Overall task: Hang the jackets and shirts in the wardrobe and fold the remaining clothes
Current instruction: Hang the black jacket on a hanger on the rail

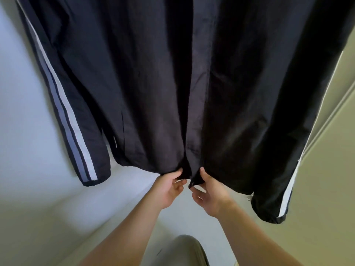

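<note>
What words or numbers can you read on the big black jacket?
None can be read. The black jacket shows no words, numbers or logo, only plain white and grey stripes down its sleeves. A small pale mark low on its front is too small to tell whether it carries any text.

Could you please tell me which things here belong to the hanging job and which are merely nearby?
Job: jacket, left hand and right hand pinching its hem.
Merely nearby: white wall behind, beige panel at right, the person's trousers.
</note>
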`<state>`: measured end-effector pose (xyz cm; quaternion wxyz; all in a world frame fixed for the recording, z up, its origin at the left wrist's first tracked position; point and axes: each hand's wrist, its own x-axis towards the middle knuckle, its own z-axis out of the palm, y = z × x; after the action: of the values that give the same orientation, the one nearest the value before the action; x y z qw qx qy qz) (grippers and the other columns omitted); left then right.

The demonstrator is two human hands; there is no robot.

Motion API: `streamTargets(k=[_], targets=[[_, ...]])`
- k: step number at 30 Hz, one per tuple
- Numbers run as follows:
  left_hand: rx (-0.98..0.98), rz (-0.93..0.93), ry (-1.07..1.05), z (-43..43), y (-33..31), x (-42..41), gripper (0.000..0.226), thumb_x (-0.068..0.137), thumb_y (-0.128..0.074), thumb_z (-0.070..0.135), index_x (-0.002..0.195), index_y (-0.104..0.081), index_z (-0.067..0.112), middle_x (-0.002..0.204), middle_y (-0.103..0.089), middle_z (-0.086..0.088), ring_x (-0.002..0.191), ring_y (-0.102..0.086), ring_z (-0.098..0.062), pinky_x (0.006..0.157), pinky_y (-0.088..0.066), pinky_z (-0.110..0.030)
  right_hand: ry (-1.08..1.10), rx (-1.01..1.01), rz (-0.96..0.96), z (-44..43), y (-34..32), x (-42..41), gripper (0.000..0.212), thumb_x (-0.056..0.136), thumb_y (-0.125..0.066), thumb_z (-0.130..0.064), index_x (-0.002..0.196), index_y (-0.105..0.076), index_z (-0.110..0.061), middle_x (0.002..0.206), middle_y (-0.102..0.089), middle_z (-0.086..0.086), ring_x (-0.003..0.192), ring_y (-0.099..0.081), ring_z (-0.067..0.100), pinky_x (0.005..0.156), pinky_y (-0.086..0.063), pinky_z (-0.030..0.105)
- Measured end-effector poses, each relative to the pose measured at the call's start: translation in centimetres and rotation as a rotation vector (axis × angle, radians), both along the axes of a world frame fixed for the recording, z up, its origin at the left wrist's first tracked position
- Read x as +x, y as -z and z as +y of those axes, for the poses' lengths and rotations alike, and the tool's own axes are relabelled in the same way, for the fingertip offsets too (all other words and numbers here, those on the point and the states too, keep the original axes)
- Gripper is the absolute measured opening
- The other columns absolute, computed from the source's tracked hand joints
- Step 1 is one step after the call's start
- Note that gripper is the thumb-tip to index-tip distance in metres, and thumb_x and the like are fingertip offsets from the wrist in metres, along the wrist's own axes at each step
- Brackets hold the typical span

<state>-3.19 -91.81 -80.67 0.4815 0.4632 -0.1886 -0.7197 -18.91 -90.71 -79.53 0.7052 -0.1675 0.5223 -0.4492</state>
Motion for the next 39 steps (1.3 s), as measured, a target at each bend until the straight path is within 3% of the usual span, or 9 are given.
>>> streamTargets(k=[4,8,12,17,22,28,32,36,39], targets=[[0.005,0.034,0.019,1.1,1.1,0.1,0.036,0.089,-0.079,0.023,0.12,-0.07,0.008,0.095,-0.071,-0.005,0.064,-0.059,-0.015,0.067,-0.051,-0.026,0.045,-0.011,-0.084,0.9,-0.2,-0.2,0.029,0.096,-0.069,-0.031,0.112,-0.07,-0.006,0.1,-0.077,0.012,0.075,-0.072,0.022,0.06,-0.057,0.03],[-0.031,0.06,0.029,2.2,1.6,0.3,0.033,0.091,-0.076,0.024,0.119,-0.072,0.008,0.101,-0.073,-0.008,0.07,-0.062,-0.017,0.077,-0.054,-0.03,0.085,-0.016,-0.134,1.3,0.3,-0.3,0.018,0.095,-0.065,-0.002,0.111,-0.068,0.006,0.109,-0.074,0.021,0.096,-0.073,0.029,0.081,-0.061,0.036],[-0.109,0.042,0.033,2.7,1.7,0.4,0.028,0.094,-0.072,0.019,0.118,-0.072,0.005,0.107,-0.075,-0.011,0.082,-0.068,-0.02,0.086,-0.056,-0.031,0.046,0.002,-0.151,1.9,0.9,-0.3,0.014,0.091,-0.062,0.013,0.104,-0.067,0.009,0.099,-0.075,0.023,0.098,-0.074,0.034,0.08,-0.063,0.037],[-0.22,-0.129,0.075,3.2,2.0,0.4,0.024,0.092,-0.072,0.007,0.115,-0.073,-0.002,0.103,-0.074,-0.011,0.094,-0.069,-0.02,0.096,-0.055,-0.032,-0.029,0.017,-0.101,2.2,1.6,-0.1,0.017,0.086,-0.075,0.001,0.103,-0.073,0.006,0.1,-0.076,0.019,0.093,-0.076,0.027,0.084,-0.062,0.036],[-0.213,-0.252,0.023,3.2,2.4,0.3,0.02,0.09,-0.076,0.011,0.108,-0.075,0.002,0.091,-0.074,-0.008,0.085,-0.068,-0.018,0.084,-0.055,-0.029,-0.085,0.061,0.111,2.2,1.9,-0.1,0.022,0.08,-0.086,-0.017,0.098,-0.078,-0.007,0.093,-0.079,0.008,0.081,-0.073,0.017,0.067,-0.059,0.028],[-0.174,-0.347,0.032,3.1,2.4,0.4,0.014,0.087,-0.081,0.019,0.092,-0.074,0.008,0.071,-0.06,-0.002,0.068,-0.053,-0.015,0.073,-0.048,-0.03,-0.091,0.035,0.189,2.6,2.0,0.1,0.029,0.078,-0.088,-0.03,0.101,-0.075,-0.017,0.091,-0.079,-0.005,0.097,-0.071,0.017,0.074,-0.056,0.032],[-0.174,-0.363,0.064,3.1,2.0,0.3,0.014,0.086,-0.081,0.02,0.079,-0.072,0.013,0.068,-0.053,-0.003,0.064,-0.046,-0.016,0.069,-0.046,-0.028,-0.063,-0.01,0.195,2.8,2.0,0.4,0.028,0.08,-0.086,-0.03,0.103,-0.075,-0.02,0.099,-0.078,-0.006,0.101,-0.069,0.017,0.076,-0.055,0.033],[-0.192,-0.371,0.077,3.1,1.9,0.3,0.028,0.085,-0.082,0.019,0.062,-0.067,0.02,0.066,-0.042,-0.004,0.065,-0.036,-0.018,0.065,-0.041,-0.026,-0.079,-0.025,0.172,2.9,2.0,0.4,0.028,0.083,-0.084,-0.028,0.107,-0.074,-0.017,0.106,-0.076,-0.003,0.103,-0.067,0.017,0.076,-0.054,0.032],[-0.2,-0.428,0.053,3.1,2.1,0.2,0.027,0.084,-0.083,0.021,0.061,-0.067,0.021,0.065,-0.041,-0.002,0.064,-0.032,-0.018,0.063,-0.037,-0.029,-0.096,-0.051,0.133,2.8,2.3,0.5,0.027,0.087,-0.08,-0.022,0.11,-0.073,-0.009,0.106,-0.077,0.004,0.095,-0.069,0.017,0.075,-0.054,0.031]])
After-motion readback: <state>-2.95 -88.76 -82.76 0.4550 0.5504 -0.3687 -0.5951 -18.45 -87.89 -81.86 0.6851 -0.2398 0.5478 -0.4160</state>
